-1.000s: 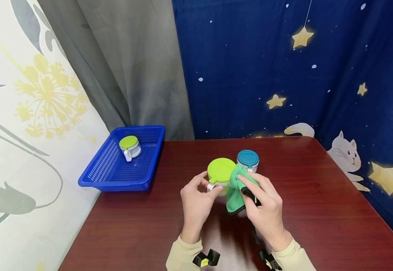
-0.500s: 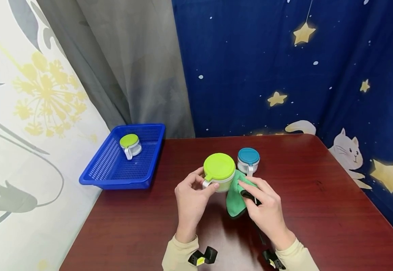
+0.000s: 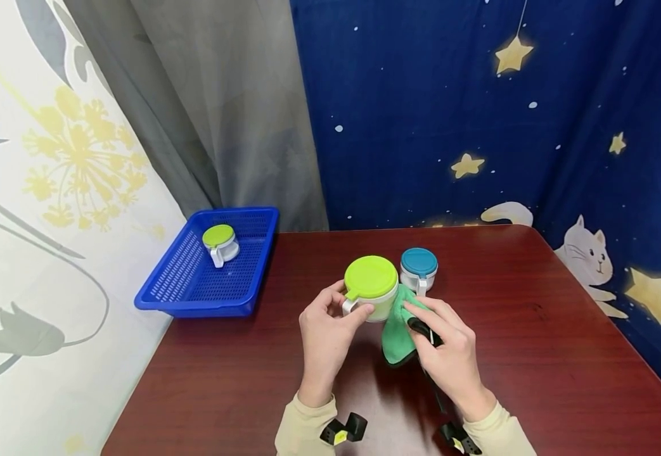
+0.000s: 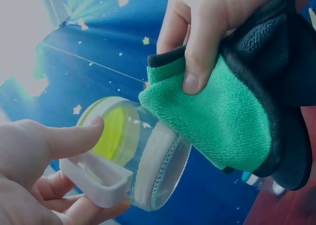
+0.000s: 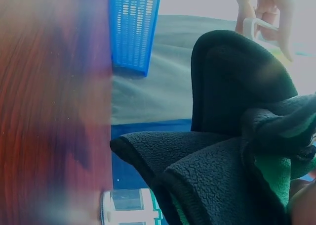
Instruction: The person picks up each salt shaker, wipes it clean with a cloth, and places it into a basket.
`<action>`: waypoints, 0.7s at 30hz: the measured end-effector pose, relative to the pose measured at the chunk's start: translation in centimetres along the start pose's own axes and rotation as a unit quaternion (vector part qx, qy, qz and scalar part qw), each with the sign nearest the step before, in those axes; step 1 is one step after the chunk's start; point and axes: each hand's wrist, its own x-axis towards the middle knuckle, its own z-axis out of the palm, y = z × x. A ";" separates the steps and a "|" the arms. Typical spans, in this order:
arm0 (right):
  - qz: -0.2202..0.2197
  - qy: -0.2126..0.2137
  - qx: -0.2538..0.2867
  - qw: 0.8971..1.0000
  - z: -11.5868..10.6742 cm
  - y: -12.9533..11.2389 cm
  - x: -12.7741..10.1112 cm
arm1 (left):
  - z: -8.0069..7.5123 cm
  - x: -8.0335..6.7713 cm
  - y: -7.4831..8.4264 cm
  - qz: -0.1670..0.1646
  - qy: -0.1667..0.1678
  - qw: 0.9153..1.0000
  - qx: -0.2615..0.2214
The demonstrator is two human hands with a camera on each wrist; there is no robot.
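My left hand (image 3: 330,332) grips a clear jar (image 3: 371,288) with a lime-green lid by its white handle (image 4: 101,180), thumb on the near side. In the left wrist view the jar is tilted, its ribbed base facing right. My right hand (image 3: 447,345) pinches a folded cloth (image 4: 212,116), green on one face and dark grey on the other, with black edging. The cloth lies against the jar's side near the base. Just behind the cloth, a smaller jar with a blue lid (image 3: 419,262) stands upright on the table.
A blue plastic basket (image 3: 205,304) sits at the table's far left. Inside it stands a small handled jar with a green lid (image 3: 219,237). Grey and navy curtains (image 3: 398,126) hang behind the reddish-brown table (image 3: 222,386).
The lime-lidded jar has risen slightly and its lid shows more fully. The cloth has slipped lower along its right side, uncovering the blue-lidded jar's handle.
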 end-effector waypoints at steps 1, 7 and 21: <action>0.002 -0.002 0.001 1.000 0.0 0.3 -0.2 | -0.1 0.1 -0.1 0.005 -0.005 1.000 0.001; 0.010 -0.013 0.007 1.000 0.0 0.3 -0.5 | -0.8 0.6 -0.7 0.018 -0.028 0.999 0.008; 0.005 0.037 0.038 0.999 -0.9 -3.9 3.6 | -1.4 0.4 -1.5 -0.022 -0.077 0.997 -0.010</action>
